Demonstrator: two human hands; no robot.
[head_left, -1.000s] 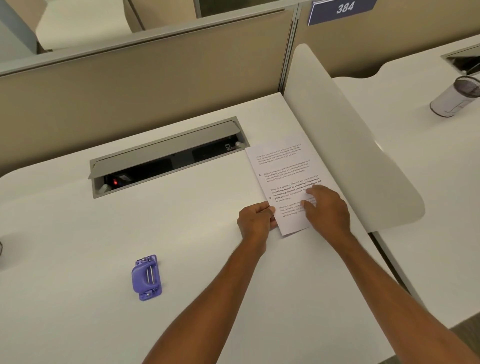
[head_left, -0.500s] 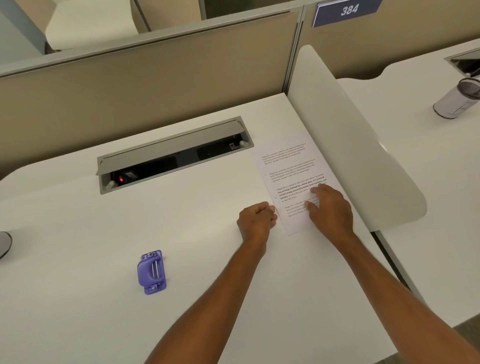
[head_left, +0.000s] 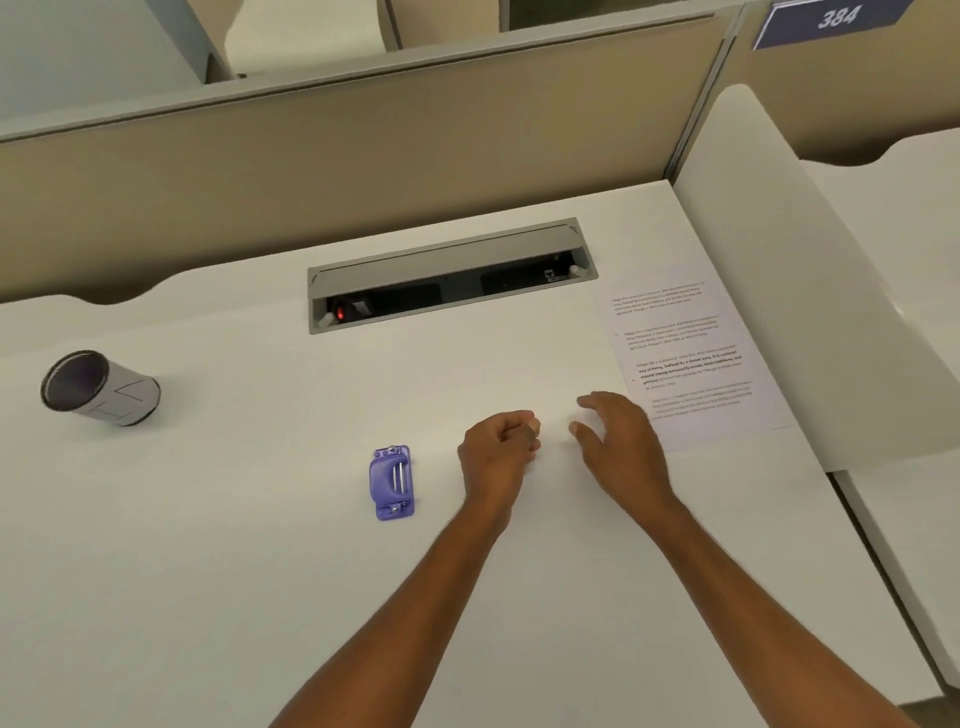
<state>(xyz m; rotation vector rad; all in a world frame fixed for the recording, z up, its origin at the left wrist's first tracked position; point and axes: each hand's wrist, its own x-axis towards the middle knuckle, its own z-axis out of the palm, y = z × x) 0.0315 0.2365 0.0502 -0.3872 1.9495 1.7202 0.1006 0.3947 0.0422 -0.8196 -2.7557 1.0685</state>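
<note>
A printed sheet of paper (head_left: 685, 353) lies flat on the white desk (head_left: 260, 597) at the right, beside the desk's side divider. My right hand (head_left: 618, 441) hovers just left of the sheet's near corner, fingers spread and relaxed, holding nothing. My left hand (head_left: 498, 449) sits a little further left with its fingers curled into a loose fist, nothing visible in it. A small purple hole punch (head_left: 392, 480) lies on the desk to the left of my left hand.
A grey cable box (head_left: 447, 275) with its lid raised is set into the desk behind my hands. A grey cylindrical cup (head_left: 98, 387) lies on its side at the far left. A white curved divider (head_left: 810, 291) borders the right edge; beige partition walls stand behind.
Both hands have come off the paper and moved left of it, toward the purple hole punch. The sheet stays flat on the desk. The view has swung left, revealing the grey cup.
</note>
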